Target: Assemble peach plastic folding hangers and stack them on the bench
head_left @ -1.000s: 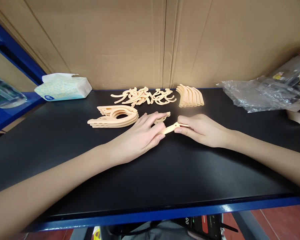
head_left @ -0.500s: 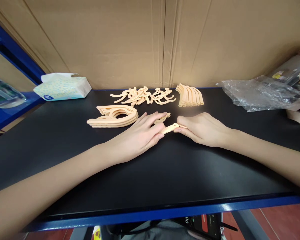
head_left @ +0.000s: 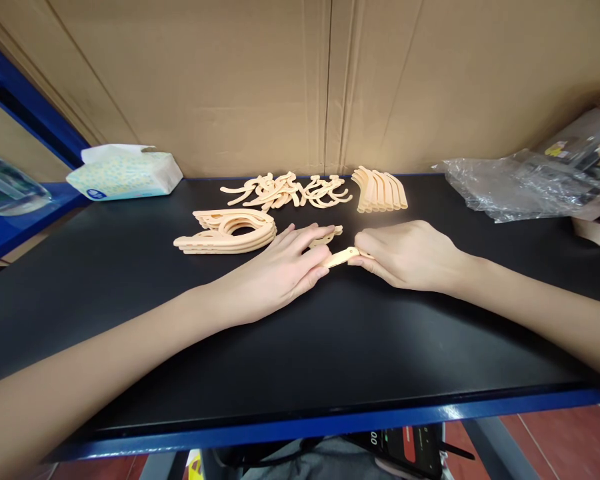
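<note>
My left hand [head_left: 280, 277] pinches a pale peach plastic hanger arm [head_left: 343, 257] between thumb and index finger, its other fingers stretched forward. The far end of that piece is gripped by my right hand [head_left: 410, 255], closed in a fist with the thumb below. A small hole shows at the joint between my hands; the rest is covered by fingers. Just beyond my left fingertips lies another peach part [head_left: 330, 235], partly hidden. To the left of that hand sits a stack of folded plastic hangers [head_left: 225, 233].
Loose hanger hooks [head_left: 280, 191] lie piled at the back, beside a row of hanger arms [head_left: 380, 191]. A tissue pack [head_left: 125, 175] stands back left, a clear plastic bag [head_left: 505, 187] back right. Cardboard [head_left: 205, 87] walls the rear; a blue rail [head_left: 330, 427] edges the black table.
My right hand has rolled slightly, its knuckles a little higher. My left hand and the hanger arm look nearly unmoved.
</note>
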The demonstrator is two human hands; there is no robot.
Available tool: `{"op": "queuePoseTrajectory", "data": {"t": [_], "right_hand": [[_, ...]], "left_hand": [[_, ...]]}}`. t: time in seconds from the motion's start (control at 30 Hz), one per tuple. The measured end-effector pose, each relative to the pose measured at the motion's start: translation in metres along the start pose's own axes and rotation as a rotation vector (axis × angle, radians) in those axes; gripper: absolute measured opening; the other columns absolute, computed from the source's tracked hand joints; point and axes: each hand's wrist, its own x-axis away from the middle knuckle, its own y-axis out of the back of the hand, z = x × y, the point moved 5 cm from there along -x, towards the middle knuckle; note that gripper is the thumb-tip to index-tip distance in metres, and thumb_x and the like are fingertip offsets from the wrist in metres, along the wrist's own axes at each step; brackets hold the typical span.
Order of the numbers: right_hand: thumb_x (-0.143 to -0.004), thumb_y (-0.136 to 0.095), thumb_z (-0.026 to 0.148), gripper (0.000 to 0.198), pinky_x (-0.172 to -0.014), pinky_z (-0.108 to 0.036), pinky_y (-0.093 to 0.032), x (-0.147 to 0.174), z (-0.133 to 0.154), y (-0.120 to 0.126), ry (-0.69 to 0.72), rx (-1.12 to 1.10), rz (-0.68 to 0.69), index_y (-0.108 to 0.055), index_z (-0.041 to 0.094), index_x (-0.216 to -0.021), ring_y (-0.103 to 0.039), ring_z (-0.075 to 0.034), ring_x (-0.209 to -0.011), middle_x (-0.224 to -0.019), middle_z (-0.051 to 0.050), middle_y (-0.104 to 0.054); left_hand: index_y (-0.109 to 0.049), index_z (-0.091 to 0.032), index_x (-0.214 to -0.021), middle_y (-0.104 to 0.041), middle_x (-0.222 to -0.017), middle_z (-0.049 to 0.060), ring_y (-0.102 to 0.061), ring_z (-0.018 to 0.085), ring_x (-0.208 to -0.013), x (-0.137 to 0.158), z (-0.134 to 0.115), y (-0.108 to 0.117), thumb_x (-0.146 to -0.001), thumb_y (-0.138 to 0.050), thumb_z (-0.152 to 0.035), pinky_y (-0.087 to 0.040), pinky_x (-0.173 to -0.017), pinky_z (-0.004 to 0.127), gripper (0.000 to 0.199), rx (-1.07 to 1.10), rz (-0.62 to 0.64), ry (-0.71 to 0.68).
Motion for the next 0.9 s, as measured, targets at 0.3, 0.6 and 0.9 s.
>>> {"op": "queuePoseTrajectory", "data": {"t": [0.3,0.6,0.9], "right_hand": [[-0.101,-0.034,0.036,0.040,-0.048,-0.027,-0.022,0.000,0.001,0.004,0.024,0.019,-0.042,-0.052,0.017,-0.071,-0.044,-0.012,-0.048,-0.057,0.001,-0.052],[-0.096,-0.044,0.038,0.036,-0.046,-0.023,-0.019,0.001,-0.006,-0.003,-0.086,-0.312,0.024,-0.043,0.019,-0.066,-0.038,-0.008,-0.048,-0.056,0.006,-0.045],[-0.091,-0.052,0.038,0.037,-0.046,-0.023,-0.019,0.001,-0.008,-0.003,-0.124,-0.366,-0.002,-0.041,0.019,-0.062,-0.034,-0.006,-0.045,-0.052,0.007,-0.040]], "left_hand": [[-0.055,-0.019,-0.104,-0.036,-0.153,0.008,-0.035,0.024,-0.140,-0.002,-0.001,-0.001,-0.103,-0.032,-0.027,-0.023,-0.120,0.051,0.024,0.023,0.004,-0.006],[-0.055,-0.018,-0.103,-0.039,-0.149,0.010,-0.039,0.026,-0.137,-0.002,-0.001,-0.001,-0.103,-0.031,-0.027,-0.028,-0.117,0.051,0.026,0.015,0.012,-0.017],[-0.054,-0.019,-0.104,-0.038,-0.150,0.009,-0.039,0.025,-0.136,-0.001,-0.001,-0.003,-0.103,-0.031,-0.029,-0.028,-0.117,0.050,0.025,0.015,0.015,-0.025]]}}
